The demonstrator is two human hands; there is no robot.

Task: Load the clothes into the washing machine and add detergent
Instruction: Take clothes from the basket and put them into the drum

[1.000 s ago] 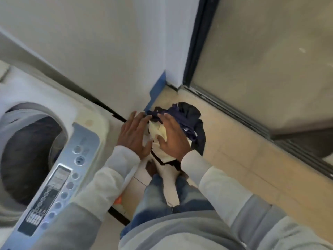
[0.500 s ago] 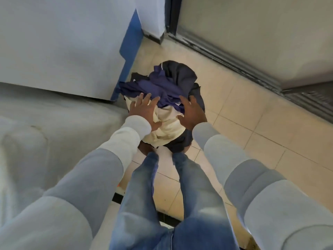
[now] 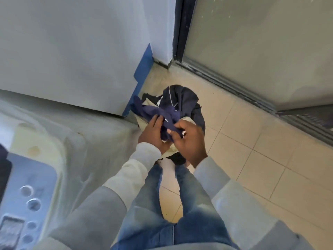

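Navy cloth (image 3: 163,115) from the clothes pile (image 3: 182,105) on the tiled floor (image 3: 252,145) at frame centre is bunched between my left hand (image 3: 153,134) and right hand (image 3: 189,139), both clenched on it, washing machine (image 3: 36,168) at lower left.

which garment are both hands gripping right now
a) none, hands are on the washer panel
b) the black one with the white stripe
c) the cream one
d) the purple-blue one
d: the left hand and right hand both pinch the purple-blue garment on top of the clothes pile, which sits on the tiled floor.
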